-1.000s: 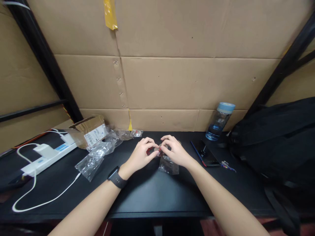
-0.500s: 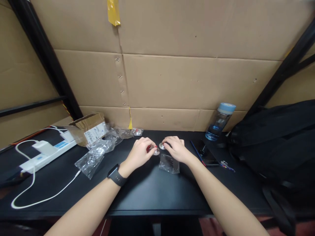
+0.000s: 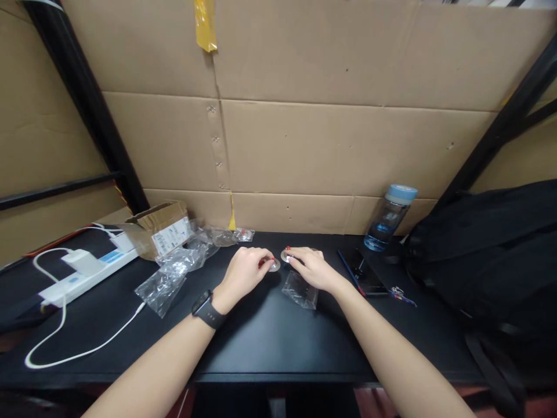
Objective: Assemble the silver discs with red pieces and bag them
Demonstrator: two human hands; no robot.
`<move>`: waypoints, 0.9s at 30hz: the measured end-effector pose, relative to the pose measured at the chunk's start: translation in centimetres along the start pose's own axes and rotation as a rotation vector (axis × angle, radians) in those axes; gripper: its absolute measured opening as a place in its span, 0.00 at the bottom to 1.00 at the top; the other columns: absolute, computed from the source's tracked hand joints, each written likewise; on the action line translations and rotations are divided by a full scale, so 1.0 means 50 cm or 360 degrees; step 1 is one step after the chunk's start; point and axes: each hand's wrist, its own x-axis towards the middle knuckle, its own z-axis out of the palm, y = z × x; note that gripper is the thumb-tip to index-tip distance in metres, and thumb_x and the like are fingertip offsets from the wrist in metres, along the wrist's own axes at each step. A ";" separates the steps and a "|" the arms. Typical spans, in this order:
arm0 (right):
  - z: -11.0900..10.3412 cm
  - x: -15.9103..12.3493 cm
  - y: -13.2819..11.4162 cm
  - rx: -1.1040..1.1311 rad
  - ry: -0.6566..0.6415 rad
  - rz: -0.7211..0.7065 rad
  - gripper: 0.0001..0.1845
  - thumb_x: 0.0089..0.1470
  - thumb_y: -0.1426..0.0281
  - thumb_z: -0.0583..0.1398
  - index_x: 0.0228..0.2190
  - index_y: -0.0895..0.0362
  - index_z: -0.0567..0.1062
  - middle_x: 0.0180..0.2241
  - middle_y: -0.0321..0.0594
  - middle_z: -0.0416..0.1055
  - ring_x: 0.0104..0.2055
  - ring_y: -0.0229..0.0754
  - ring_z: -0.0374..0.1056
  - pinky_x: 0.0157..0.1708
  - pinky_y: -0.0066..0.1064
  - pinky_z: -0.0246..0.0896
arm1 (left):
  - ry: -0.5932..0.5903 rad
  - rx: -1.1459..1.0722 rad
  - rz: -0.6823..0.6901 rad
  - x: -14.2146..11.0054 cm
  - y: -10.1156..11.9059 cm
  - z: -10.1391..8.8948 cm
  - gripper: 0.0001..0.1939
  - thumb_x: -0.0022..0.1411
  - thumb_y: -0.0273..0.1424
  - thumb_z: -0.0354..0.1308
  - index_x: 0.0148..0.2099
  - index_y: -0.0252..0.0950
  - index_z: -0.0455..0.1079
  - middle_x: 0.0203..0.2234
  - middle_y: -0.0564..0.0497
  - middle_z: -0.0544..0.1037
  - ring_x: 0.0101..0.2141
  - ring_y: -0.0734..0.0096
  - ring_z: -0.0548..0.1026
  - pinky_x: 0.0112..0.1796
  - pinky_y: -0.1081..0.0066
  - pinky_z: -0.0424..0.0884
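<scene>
My left hand (image 3: 247,271), with a dark watch on its wrist, pinches a small clear round piece (image 3: 275,266) with a red part, much like a suction cup. Thumb and forefinger hide some of it. Across a narrow gap, my right hand (image 3: 311,267) has its thumb and fingers closed on a similar clear round piece (image 3: 285,256), whose red tip shows at the top. Just below my right hand, a clear plastic bag (image 3: 300,290) lies on the black table (image 3: 278,342), partly covered by the hand.
Crumpled plastic wrapping (image 3: 167,278) and an opened cardboard box (image 3: 161,229) lie to the left, beside a white power strip (image 3: 93,273) with cables. To the right are a pencil (image 3: 350,271), a black phone (image 3: 369,276), a water bottle (image 3: 389,219) and a black backpack (image 3: 487,273).
The two clear pieces have moved slightly apart, my left hand shifting a little left. The red tip of the right piece has come into sight. The view has tilted slightly.
</scene>
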 end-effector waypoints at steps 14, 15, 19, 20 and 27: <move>-0.019 -0.004 -0.013 0.0289 0.0203 -0.0182 0.20 0.60 0.75 0.58 0.50 0.50 0.80 0.53 0.41 0.77 0.57 0.47 0.72 0.57 0.42 0.68 | 0.0262 -0.0321 -0.0225 0.006 -0.006 -0.006 0.04 0.64 0.32 0.61 0.37 0.41 0.78 0.33 0.55 0.84 0.33 0.66 0.81 0.39 0.71 0.72; -0.020 -0.004 -0.013 0.0305 0.0216 -0.0165 0.20 0.59 0.76 0.58 0.50 0.50 0.79 0.53 0.41 0.76 0.57 0.47 0.72 0.55 0.41 0.70 | 0.0269 -0.0410 -0.0286 0.006 -0.006 -0.005 0.04 0.64 0.33 0.62 0.37 0.41 0.78 0.33 0.55 0.84 0.33 0.67 0.82 0.37 0.72 0.73; -0.019 -0.003 -0.013 0.0406 0.0235 -0.0126 0.23 0.58 0.78 0.57 0.53 0.51 0.78 0.55 0.42 0.75 0.54 0.47 0.74 0.49 0.38 0.74 | 0.0245 -0.0639 -0.0470 0.008 -0.005 -0.002 0.06 0.63 0.35 0.62 0.37 0.39 0.78 0.32 0.53 0.84 0.30 0.66 0.83 0.32 0.73 0.75; -0.016 -0.003 -0.014 0.0440 0.0247 -0.0124 0.24 0.58 0.78 0.57 0.53 0.51 0.78 0.55 0.42 0.75 0.53 0.46 0.74 0.48 0.38 0.75 | 0.0240 -0.0669 -0.0492 0.008 -0.005 -0.002 0.06 0.62 0.35 0.63 0.37 0.39 0.78 0.32 0.53 0.84 0.30 0.66 0.83 0.31 0.73 0.75; 0.006 -0.002 -0.026 0.0675 0.0251 -0.0235 0.29 0.56 0.83 0.55 0.55 0.51 0.76 0.56 0.45 0.73 0.48 0.43 0.78 0.49 0.38 0.76 | 0.0208 -0.0793 -0.0497 0.005 -0.001 0.007 0.07 0.62 0.36 0.63 0.38 0.38 0.77 0.33 0.52 0.84 0.30 0.66 0.83 0.32 0.72 0.77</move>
